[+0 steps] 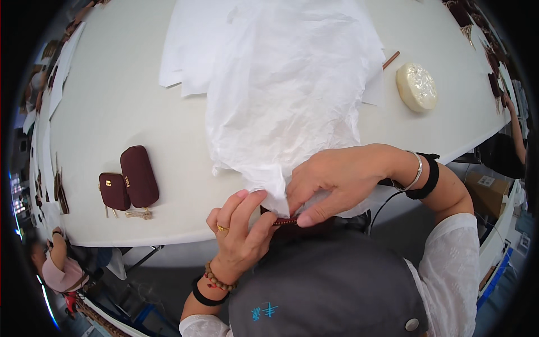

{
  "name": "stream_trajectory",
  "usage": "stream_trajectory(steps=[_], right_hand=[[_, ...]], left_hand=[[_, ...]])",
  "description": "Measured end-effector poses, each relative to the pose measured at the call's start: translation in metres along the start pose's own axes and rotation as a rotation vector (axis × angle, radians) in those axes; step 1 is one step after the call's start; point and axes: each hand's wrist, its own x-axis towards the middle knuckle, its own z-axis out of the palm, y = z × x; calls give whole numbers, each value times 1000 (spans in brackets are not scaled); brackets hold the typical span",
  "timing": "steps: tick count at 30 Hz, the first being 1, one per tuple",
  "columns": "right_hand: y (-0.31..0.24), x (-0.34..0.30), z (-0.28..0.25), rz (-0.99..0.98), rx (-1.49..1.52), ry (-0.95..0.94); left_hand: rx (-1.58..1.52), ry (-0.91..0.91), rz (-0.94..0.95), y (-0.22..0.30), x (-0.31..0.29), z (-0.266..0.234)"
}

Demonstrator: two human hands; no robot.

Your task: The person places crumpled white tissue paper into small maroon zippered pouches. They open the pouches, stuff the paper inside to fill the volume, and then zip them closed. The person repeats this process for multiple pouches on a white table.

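A dark red zip pouch (306,228) lies at the table's near edge, its metal zipper open and most of its body hidden. My left hand (241,224) grips the pouch's left side, fingers bent around its mouth. White crumpled tissue paper (273,191) enters that mouth between my hands. My right hand (339,177) is closed on the paper at the opening, its fingertips partly hidden, with the thumb against the zipper edge. Beyond my hands spreads a wide pile of white tissue paper (286,101).
To the left on the pale table (185,135) lie a larger dark red pouch (139,177) and a smaller one (114,191). At right sit a cream-coloured roll (416,87) and a brown stick (391,60). Another person (59,261) is at far left, and a cardboard box (485,191) stands right.
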Motion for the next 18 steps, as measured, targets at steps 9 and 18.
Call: stream_trajectory(steps=[9,18], right_hand=[[-12,-30,9,-20,-494,114],[-7,-57,31,243,-425,683]], left_hand=[[-310,-205,-76,-8,-10,-9],[-262,-62,-176,-4,-2,0]])
